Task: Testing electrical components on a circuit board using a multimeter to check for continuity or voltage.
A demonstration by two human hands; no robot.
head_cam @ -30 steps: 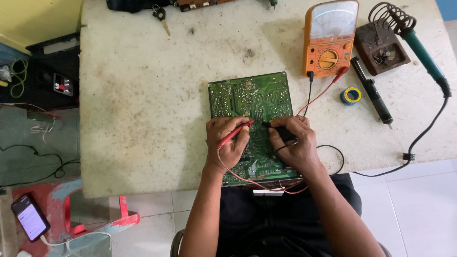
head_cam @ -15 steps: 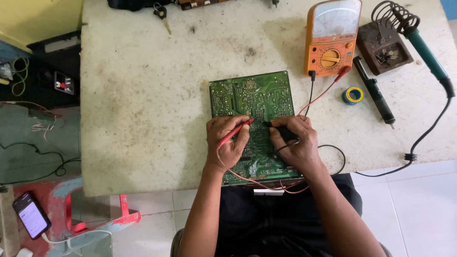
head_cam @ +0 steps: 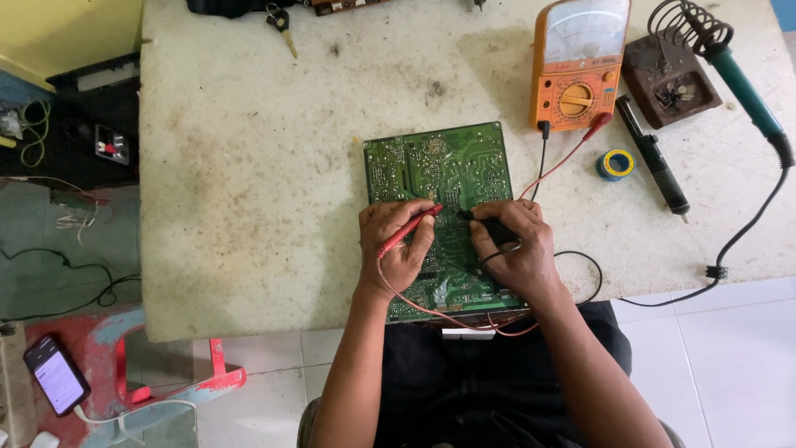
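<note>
A green circuit board [head_cam: 439,166] lies solder side up near the front edge of the worn white table [head_cam: 274,166]. My left hand [head_cam: 396,249] rests on the board and grips a red test probe [head_cam: 412,229], tip pointing up and right onto the board. My right hand [head_cam: 518,249] holds a black test probe [head_cam: 485,226], tip pointing left, close to the red tip. Red and black leads run from the probes to an orange analogue multimeter [head_cam: 578,66] at the back right.
Right of the meter stand a soldering iron holder [head_cam: 670,79], a teal-handled soldering iron [head_cam: 745,87], a black desoldering pump [head_cam: 652,158] and a small solder roll [head_cam: 614,163]. Keys [head_cam: 280,21] lie at the back edge. A phone [head_cam: 56,375] sits on a red stool, lower left.
Both hands stay on the board; the probe tips have hardly shifted. The view has moved slightly.
</note>
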